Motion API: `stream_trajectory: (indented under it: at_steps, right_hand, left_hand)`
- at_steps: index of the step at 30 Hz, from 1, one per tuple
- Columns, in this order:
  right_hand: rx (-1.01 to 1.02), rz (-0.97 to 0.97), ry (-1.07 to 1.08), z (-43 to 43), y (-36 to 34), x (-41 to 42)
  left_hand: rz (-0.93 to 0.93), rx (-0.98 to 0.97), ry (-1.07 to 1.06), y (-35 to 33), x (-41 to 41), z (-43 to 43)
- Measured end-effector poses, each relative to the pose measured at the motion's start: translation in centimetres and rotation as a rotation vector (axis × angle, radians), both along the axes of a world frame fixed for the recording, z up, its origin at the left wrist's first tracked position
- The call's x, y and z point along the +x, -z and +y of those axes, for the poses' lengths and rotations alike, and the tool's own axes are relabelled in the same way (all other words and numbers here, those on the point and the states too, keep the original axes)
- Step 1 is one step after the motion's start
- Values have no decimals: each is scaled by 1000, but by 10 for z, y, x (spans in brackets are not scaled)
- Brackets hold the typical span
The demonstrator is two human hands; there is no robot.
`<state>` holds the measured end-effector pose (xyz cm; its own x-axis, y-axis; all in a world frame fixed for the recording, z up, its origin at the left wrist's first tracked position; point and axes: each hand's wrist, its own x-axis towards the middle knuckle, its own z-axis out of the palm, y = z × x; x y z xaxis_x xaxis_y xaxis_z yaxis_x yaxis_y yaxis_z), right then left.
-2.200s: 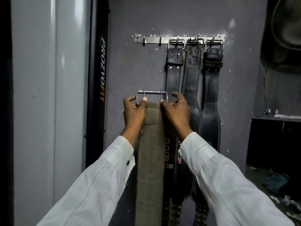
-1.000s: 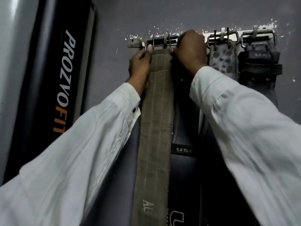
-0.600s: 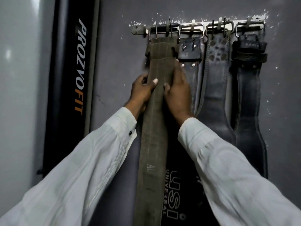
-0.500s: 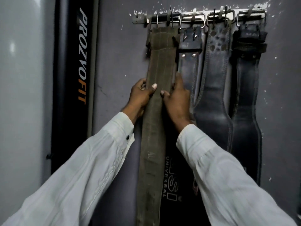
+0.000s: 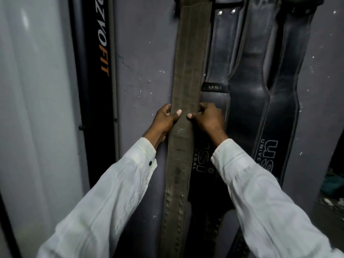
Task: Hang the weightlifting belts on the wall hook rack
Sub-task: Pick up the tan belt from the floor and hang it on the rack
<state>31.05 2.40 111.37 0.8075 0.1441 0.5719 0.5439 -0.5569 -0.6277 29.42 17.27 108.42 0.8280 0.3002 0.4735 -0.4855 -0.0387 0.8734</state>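
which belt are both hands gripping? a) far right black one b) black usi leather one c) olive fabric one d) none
c: the left hand and right hand each pinch an edge of the olive fabric belt, thumbs on its front.

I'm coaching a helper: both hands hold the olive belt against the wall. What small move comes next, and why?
Probably release it: the olive belt hangs straight beside the black belts, and the left hand and right hand only pinch its edges. The hook itself is out of view.
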Motion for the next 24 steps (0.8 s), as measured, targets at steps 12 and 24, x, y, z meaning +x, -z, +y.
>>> stream_trajectory:
  at_steps: [12, 24]
  right_hand:
    - [-246, 226, 159, -16, 160, -48]
    - [-210, 844, 33, -46, 444, -151]
  left_hand:
    - [387, 62, -328, 162, -58, -14]
    - [924, -139, -95, 440, -198, -52]
